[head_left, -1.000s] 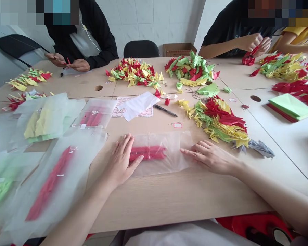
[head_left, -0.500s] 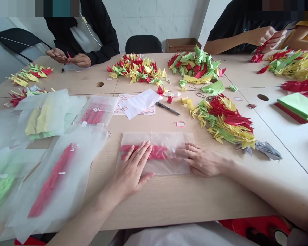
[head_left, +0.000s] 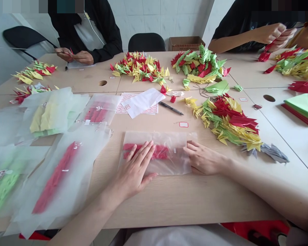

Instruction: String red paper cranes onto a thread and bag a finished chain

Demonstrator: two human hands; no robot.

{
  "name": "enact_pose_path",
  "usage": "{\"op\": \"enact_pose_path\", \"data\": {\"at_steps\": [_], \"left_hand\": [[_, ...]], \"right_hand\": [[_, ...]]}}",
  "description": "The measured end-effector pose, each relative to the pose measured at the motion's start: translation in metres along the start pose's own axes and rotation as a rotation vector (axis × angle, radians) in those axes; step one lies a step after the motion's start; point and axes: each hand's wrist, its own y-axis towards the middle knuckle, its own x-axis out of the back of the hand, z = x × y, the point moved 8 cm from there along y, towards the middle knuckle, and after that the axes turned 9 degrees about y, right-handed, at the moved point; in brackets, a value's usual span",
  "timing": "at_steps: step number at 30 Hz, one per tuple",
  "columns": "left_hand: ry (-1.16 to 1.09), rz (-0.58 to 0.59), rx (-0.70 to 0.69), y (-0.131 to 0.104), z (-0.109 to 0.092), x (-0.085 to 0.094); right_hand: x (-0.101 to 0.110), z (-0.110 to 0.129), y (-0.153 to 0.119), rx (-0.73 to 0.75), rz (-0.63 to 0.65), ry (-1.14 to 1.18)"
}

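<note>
On my feed the bag (head_left: 166, 165) is translucent and creased, with red paper (head_left: 160, 151) showing through in two rows. A second ago the left hand (head_left: 136, 169) covered its left end and the right hand (head_left: 204, 159) pointed a finger; now the left lies flat over the paper and the right's fingers curl. The bag rests on the table (head_left: 169, 201) beneath the left hand, its right edge at the right, whose grip I cannot tell.

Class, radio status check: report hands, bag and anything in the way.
Left hand flat on translucent bag, over red paper inside. Right hand curled at bag's right end, grip unclear. Pen beyond bag, not in the way.
</note>
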Motion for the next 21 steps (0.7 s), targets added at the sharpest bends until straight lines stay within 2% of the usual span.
{"op": "enact_pose_path", "data": {"at_steps": [5, 11, 21], "left_hand": [[0.000, -0.005, 0.001, 0.0011, 0.0004, 0.0016], [0.016, 0.023, -0.002, 0.0011, 0.0008, -0.0005], [0.002, 0.019, -0.004, 0.0016, 0.0013, -0.0030]], "right_hand": [[0.0026, 0.0064, -0.0028, 0.156, -0.038, 0.077], [0.0026, 0.0086, -0.0041, 0.222, -0.048, 0.129], [-0.0017, 0.0067, 0.0048, 0.174, 0.027, 0.116]]}}
